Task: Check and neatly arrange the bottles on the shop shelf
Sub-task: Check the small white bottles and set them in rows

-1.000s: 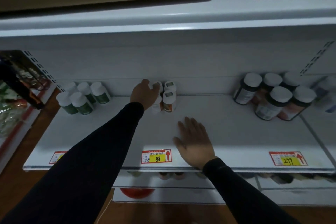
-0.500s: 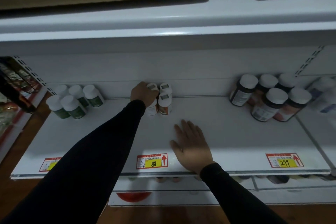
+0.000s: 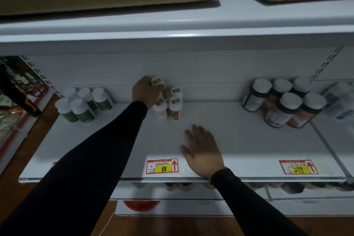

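Bottle (image 3: 158,83), small, white-capped with a grey sticker, is gripped by left hand (image 3: 146,91); right hand (image 3: 203,151) lies flat.

A white shelf (image 3: 229,140) holds white-capped bottles: green-labelled bottles (image 3: 84,104) on the left, dark brown bottles (image 3: 283,101) on the right. Red-and-yellow price tags (image 3: 162,166) line its near edge, and both sleeves (image 3: 95,159) are black.

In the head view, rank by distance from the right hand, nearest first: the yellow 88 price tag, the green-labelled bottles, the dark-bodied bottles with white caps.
From the right hand:
1. Yellow 88 price tag, just to its left on the shelf edge.
2. Dark-bodied bottles with white caps, back right.
3. Green-labelled bottles, far back left.
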Demonstrator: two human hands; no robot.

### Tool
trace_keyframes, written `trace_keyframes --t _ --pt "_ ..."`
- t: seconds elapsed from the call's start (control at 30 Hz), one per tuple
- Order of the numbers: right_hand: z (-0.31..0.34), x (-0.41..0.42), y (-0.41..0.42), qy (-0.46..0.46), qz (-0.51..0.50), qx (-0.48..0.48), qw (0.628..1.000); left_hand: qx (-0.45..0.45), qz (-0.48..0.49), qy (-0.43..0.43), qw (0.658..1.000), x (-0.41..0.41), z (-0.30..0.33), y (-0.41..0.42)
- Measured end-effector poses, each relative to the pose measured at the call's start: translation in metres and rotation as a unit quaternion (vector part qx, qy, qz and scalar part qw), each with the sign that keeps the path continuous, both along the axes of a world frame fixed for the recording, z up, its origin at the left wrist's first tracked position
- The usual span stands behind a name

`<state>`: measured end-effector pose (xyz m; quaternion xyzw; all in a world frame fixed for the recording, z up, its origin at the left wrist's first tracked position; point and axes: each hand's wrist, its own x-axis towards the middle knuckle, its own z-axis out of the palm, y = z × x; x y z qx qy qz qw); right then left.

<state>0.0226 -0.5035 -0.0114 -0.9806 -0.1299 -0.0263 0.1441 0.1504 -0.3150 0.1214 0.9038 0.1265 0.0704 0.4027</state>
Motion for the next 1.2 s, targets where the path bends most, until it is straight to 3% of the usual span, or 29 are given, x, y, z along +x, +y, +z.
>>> trace_keyframes --t 0.27,0.4,0.5,0.6,0.73,0.9,1.07,1.2 --pt "0.01 0.001 -0.001 0.046 0.02 -0.018 0.999 -0.142 0.005 -0.121 0.982 -0.025 0.031 0.022" --pt "0.014 0.002 -0.003 0.08 0.018 -0.017 0.997 -0.323 -0.009 -0.096 0.941 -0.05 0.034 0.03" --pt "0.021 0.004 -0.004 0.124 0.018 0.003 0.992 -0.398 -0.038 -0.042 0.916 -0.07 0.027 0.032" --pt "0.032 0.004 -0.005 0.154 0.001 0.07 0.986 -0.412 -0.064 0.002 0.909 -0.087 0.016 0.028" --pt "0.046 -0.007 -0.004 0.127 -0.034 0.179 0.975 -0.407 -0.082 0.052 0.908 -0.103 0.0 0.02" --pt "0.075 -0.016 0.006 0.109 -0.067 0.368 0.921 -0.415 -0.094 0.082 0.901 -0.116 -0.007 0.003" --pt "0.093 -0.028 0.018 0.122 -0.044 0.465 0.876 -0.412 -0.11 0.085 0.9 -0.124 -0.006 -0.009" --pt "0.095 -0.033 0.019 0.137 -0.04 0.463 0.875 -0.4 -0.12 0.082 0.905 -0.129 -0.007 -0.011"
